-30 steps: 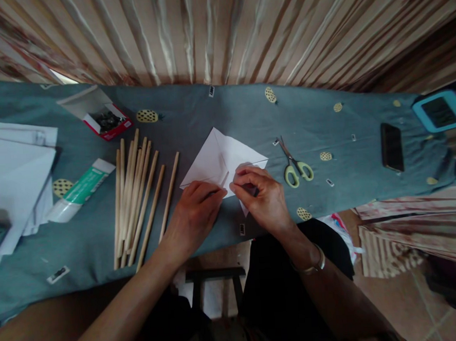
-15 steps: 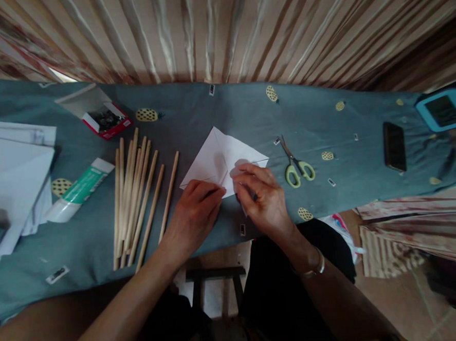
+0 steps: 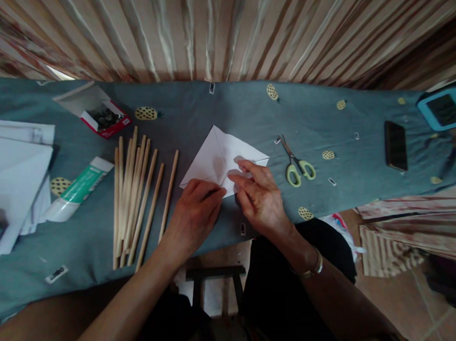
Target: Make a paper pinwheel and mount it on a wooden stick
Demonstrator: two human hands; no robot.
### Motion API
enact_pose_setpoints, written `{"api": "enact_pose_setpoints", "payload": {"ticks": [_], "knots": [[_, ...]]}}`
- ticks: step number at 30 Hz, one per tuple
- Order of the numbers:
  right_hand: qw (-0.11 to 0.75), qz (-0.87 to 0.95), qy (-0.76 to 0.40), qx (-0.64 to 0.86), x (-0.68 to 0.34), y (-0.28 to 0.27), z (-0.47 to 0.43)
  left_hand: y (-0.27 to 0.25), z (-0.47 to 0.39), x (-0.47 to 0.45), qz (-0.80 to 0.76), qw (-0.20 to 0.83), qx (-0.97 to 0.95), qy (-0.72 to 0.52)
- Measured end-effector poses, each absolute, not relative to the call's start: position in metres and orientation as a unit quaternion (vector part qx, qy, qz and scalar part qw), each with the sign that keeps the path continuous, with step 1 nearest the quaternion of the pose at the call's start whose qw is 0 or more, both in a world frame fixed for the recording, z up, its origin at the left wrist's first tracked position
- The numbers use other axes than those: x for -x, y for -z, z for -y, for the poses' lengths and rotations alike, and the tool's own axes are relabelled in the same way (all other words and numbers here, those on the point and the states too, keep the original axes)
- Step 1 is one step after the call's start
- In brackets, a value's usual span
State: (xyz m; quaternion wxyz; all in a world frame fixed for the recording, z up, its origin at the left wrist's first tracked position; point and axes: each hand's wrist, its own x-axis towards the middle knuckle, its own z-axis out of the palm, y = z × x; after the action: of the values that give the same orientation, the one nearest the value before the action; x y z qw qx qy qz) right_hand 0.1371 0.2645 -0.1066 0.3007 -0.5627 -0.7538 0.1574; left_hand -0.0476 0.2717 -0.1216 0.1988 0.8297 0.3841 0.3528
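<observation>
White folded paper (image 3: pixel 212 158) flat on the cloth-covered tabletop (image 3: pixel 352 173), between the person's hands. Left hand (image 3: pixel 195 206) curled over its lower left edge, fingers bent, touching; cannot tell if it pinches or only presses. Right hand (image 3: pixel 264 199) open, fingers apart, over the paper's right part; contact of fingertips unclear. Green-handled scissors (image 3: pixel 298 169), blades parted, right of the paper. One lone wooden stick (image 3: pixel 170 192) near the left hand, bundle of sticks (image 3: pixel 131 197) beyond.

Pleated beige-brown curtain (image 3: pixel 220 37) behind teal pineapple-print tablecloth (image 3: pixel 351 165). Tan tiled floor (image 3: pixel 398 304), lower right. Light dim; small bright gap (image 3: pixel 60 73) below curtain, upper left.
</observation>
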Motion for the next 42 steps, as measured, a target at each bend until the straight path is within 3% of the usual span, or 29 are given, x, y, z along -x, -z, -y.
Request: {"api": "enact_pose_setpoints", "payload": {"ticks": [25, 42], "knots": [[0.293, 0.768, -0.116, 0.558, -0.129, 0.12, -0.266, 0.118, -0.271, 0.046, -0.391, 0.156, -0.844, -0.331], [0.295, 0.727, -0.171, 0.597, -0.133, 0.112, -0.292, 0.12, -0.272, 0.046, -0.385, 0.16, -0.849, -0.325]]}}
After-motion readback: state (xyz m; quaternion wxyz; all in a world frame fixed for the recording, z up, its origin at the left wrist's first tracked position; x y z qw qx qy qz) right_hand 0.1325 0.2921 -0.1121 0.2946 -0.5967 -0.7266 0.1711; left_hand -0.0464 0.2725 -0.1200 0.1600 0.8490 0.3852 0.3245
